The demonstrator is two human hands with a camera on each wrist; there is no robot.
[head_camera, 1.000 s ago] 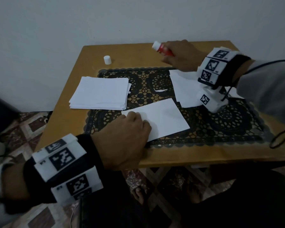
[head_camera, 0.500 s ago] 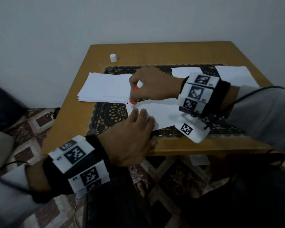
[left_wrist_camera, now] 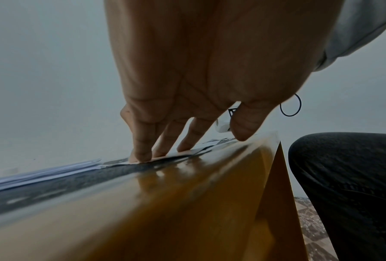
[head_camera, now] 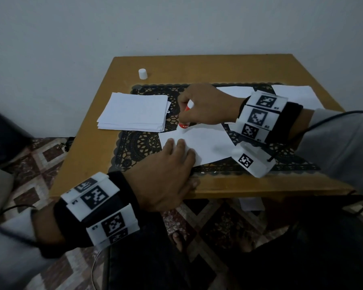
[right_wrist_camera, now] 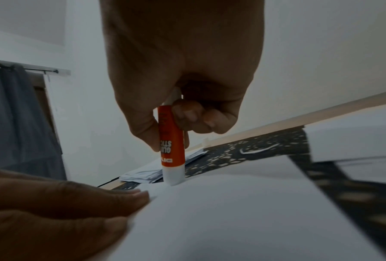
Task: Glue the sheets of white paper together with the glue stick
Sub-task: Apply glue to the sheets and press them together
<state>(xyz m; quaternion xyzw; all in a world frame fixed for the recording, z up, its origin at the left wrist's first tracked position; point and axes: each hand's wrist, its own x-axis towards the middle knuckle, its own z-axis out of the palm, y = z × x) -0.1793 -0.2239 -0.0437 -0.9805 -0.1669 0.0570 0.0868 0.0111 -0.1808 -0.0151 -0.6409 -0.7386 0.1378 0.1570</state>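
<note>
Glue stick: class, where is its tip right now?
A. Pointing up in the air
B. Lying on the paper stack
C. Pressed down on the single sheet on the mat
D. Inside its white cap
C: the right hand holds the glue stick upright with its tip on the single sheet, while the white cap stands apart on the table.
</note>
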